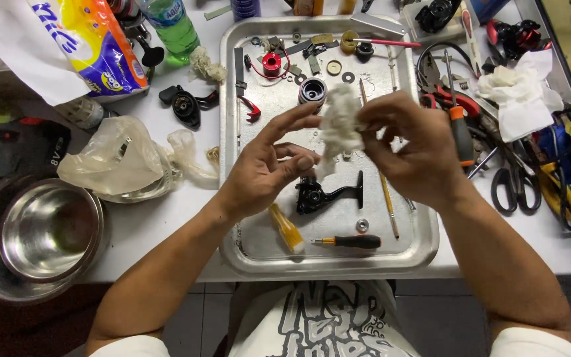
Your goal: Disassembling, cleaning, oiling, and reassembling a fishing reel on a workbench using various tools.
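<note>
A crumpled white tissue wad [340, 125] is being held at the centre of the frame, above a shallow rectangular metal tray [424, 244], pinched by the fingers of the right hand [408, 149] while the left hand [269, 168] is being kept half open with its fingertips touching the wad. A black angled metal part [328, 194] and a small black-handled screwdriver [351, 241] are being left lying on the tray below the hands. A round steel bowl [47, 231] is being kept on the white worktop [160, 225] at lower left.
</note>
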